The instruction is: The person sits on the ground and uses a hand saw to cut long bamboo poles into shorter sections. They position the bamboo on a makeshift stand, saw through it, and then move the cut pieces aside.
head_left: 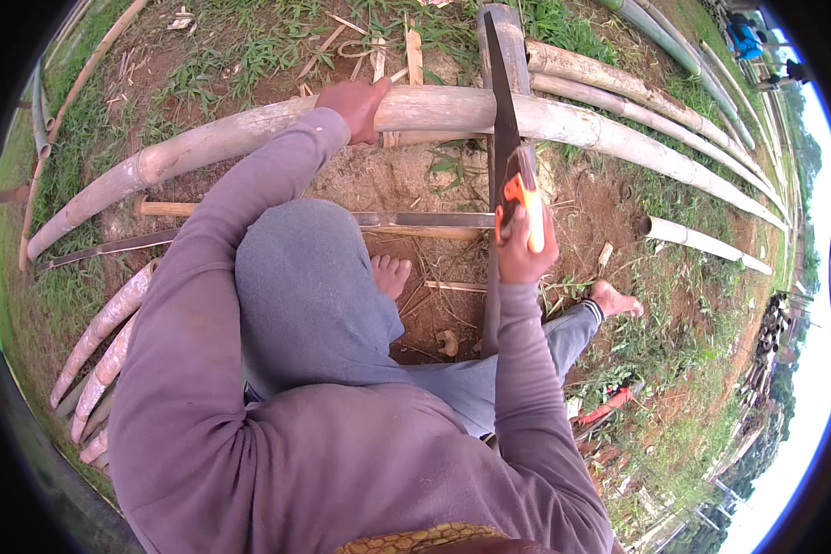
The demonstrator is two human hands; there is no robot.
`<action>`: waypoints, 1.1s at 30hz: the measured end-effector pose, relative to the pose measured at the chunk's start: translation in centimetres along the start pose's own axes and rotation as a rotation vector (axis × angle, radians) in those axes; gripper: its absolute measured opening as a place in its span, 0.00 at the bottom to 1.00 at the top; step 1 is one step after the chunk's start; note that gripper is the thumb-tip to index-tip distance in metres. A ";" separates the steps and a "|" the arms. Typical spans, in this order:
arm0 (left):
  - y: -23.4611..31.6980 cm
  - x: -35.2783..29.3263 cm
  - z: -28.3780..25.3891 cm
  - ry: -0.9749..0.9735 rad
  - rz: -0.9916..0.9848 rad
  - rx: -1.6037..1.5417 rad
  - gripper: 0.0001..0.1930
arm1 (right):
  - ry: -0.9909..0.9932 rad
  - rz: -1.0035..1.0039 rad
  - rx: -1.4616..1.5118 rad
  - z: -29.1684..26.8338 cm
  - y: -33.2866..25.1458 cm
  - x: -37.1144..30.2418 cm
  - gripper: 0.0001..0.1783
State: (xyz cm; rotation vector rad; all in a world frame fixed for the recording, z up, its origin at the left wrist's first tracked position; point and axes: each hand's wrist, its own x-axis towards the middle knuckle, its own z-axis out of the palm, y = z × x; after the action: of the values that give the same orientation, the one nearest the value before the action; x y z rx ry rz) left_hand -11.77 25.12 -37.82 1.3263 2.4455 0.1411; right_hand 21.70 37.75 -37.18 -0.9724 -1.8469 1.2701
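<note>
A long, thick bamboo pole (434,109) lies crosswise in front of me, over a dark beam (505,20) that runs away from me. My left hand (353,106) is wrapped over the pole, left of the beam. In my right hand (528,245) is the orange handle of a handsaw (502,102). The saw's blade crosses the pole beside the beam, pointing away from me. Whether its teeth are in a cut cannot be made out. My right fist is on the near side of the pole.
More bamboo poles (619,78) lie at the far right, and a shorter piece (702,244) is on the ground nearer. Several bamboo lengths (102,369) are stacked at left. A flat strip (425,220) lies before my bent knee (295,268). A red object (609,404) is at right.
</note>
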 end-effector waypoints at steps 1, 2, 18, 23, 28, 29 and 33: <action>-0.2 0.2 0.0 -0.010 -0.005 0.003 0.42 | -0.024 0.076 0.138 3.2 -4.5 4.6 0.13; -0.7 0.4 -0.6 -0.015 -0.012 0.011 0.43 | -0.038 0.060 0.107 4.2 -7.6 7.0 0.15; -0.5 1.0 -0.9 -0.012 -0.013 0.011 0.42 | -0.024 -0.060 0.087 3.3 -3.4 5.6 0.19; -1.9 0.2 -0.8 0.003 -0.019 0.003 0.42 | -0.013 0.049 0.161 0.7 -3.0 -1.0 0.23; -2.4 0.2 -0.5 -0.010 -0.044 0.032 0.41 | -0.078 0.032 0.224 -6.6 -2.1 -14.3 0.28; -2.2 -0.2 -0.2 -0.018 -0.049 0.030 0.41 | -0.063 0.019 0.236 -6.1 -1.1 -13.9 0.28; -0.8 1.2 -0.1 0.091 0.053 0.005 0.42 | -0.039 -0.007 0.039 0.2 -1.8 0.7 0.20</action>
State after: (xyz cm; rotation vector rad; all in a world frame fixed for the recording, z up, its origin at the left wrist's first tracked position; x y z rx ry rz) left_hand -13.06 25.67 -38.27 1.4170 2.4877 0.2131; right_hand 20.84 37.85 -35.45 -0.9256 -1.8464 1.3253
